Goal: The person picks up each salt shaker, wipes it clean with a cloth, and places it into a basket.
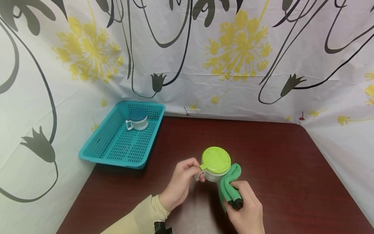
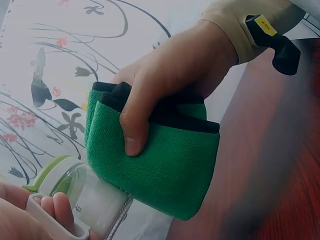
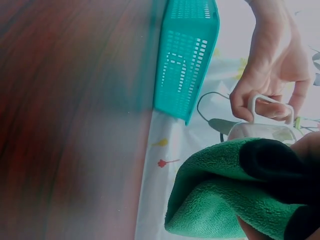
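Over the bench [image 1: 277, 156], the left hand [image 1: 180, 182] held the green-lidded jar [image 1: 216, 162] by its handle [image 3: 253, 106], with fingers curled through it. The right hand [image 1: 247, 208] pinched a folded green cloth [image 1: 229, 184], which touched the jar's side.

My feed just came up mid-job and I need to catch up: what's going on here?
A person is working over a dark red table with both hands. The left hand holds a green-lidded jar by its handle, while the right hand grips a folded green cloth against the jar's side. A blue-lidded mug sits in the teal basket at the table's far left.
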The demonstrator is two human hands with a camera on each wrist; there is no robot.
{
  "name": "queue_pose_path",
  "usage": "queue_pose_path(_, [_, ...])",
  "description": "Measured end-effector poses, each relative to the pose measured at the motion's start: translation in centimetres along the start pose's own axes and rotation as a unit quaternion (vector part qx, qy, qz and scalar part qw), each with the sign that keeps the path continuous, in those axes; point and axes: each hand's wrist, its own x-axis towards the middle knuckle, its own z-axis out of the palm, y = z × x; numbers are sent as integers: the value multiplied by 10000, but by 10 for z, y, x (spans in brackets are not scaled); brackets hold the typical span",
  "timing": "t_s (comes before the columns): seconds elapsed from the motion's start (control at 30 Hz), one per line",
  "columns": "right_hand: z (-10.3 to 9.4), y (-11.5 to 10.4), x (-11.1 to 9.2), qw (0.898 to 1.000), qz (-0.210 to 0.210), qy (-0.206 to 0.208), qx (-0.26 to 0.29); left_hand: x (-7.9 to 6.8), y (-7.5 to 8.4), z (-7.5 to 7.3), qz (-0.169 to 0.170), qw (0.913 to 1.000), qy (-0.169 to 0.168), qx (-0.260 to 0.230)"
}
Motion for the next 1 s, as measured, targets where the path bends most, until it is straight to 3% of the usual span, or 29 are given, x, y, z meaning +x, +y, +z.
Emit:
queue_pose_path(0.67, [-10, -2, 12, 9986, 76, 436, 296, 0, -4, 1, -181, 9998, 26, 26])
queue_pose_path(1.0, [-23, -26, 48, 9862, -671, 1280, 811, -1, -8, 4, -251, 9997, 13, 5])
